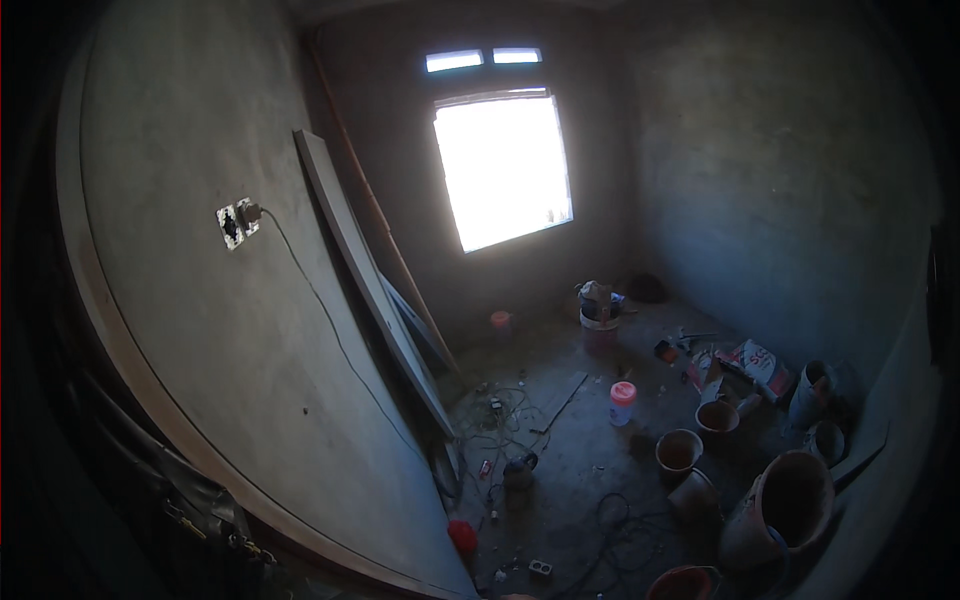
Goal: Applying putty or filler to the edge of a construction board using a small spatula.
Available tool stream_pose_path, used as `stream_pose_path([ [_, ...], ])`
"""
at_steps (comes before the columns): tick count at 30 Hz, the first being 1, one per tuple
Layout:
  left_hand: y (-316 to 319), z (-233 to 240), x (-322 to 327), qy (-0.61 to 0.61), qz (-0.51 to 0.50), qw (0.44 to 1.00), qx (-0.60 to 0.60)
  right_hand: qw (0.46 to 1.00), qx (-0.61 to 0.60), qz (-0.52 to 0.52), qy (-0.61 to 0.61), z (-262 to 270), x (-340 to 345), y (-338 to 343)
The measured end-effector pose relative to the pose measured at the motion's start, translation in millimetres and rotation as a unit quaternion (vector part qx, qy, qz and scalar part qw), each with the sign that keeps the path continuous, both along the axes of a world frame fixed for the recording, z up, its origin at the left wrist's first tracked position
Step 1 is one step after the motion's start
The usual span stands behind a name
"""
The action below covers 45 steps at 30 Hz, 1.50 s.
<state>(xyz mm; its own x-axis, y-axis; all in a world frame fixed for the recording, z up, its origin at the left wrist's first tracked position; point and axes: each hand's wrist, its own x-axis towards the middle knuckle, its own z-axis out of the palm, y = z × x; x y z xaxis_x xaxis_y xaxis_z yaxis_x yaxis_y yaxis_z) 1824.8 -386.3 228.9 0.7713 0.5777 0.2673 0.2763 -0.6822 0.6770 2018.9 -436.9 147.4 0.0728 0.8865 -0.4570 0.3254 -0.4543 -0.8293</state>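
Note:
Neither of my hands can be made out. A room with bare plastered walls lies before me, with a bright window (504, 169) in the far wall. On the concrete floor stands a clear plastic jug with a red lid (622, 403). Several buckets are on the right, among them a large barrel-like bucket (780, 510) tilted on its side and a smaller bucket (679, 452). A plug (251, 213) sits in an unfinished wall socket at the left, and its cord (330, 319) hangs down the wall. A small brownish thing at the bottom edge is too cut off to identify.
Long boards (367, 277) and a thin pole (364, 180) lean at the left wall. Tangled cables (506, 416), a loose socket block (540, 568) and a flat strip (566, 401) lie on the floor. Printed bags (761, 367) are slumped by the right wall. A filled bucket (600, 322) stands farther back.

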Motion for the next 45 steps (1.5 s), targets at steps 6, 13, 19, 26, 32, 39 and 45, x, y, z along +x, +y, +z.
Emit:
stream_pose_path([
  [6,-34,-13,-65,0.000,0.058,0.998,0.019,0.995,0.018,0.102,-0.016,11,-42,41],
  [13,-15,-10,-153,-0.062,0.120,0.985,-0.110,0.981,0.036,0.184,-0.039,-13,-157,75],
  [19,23,-12,-274,-0.178,0.157,0.929,-0.285,0.953,0.108,0.283,-0.022,-2,-284,105],
  [26,18,-18,-455,-0.455,0.190,0.701,-0.515,0.914,-0.107,0.385,-0.064,104,-430,138],
  [32,12,-25,-572,-0.609,0.301,0.479,-0.556,0.925,-0.211,0.316,0.013,147,-523,175],
  [39,-7,-58,-641,-0.480,0.322,0.663,-0.475,0.740,0.186,0.611,-0.211,62,-679,205],
  [45,44,-96,-752,-0.512,0.429,0.608,-0.430,0.612,0.286,0.707,-0.210,44,-815,228],
])
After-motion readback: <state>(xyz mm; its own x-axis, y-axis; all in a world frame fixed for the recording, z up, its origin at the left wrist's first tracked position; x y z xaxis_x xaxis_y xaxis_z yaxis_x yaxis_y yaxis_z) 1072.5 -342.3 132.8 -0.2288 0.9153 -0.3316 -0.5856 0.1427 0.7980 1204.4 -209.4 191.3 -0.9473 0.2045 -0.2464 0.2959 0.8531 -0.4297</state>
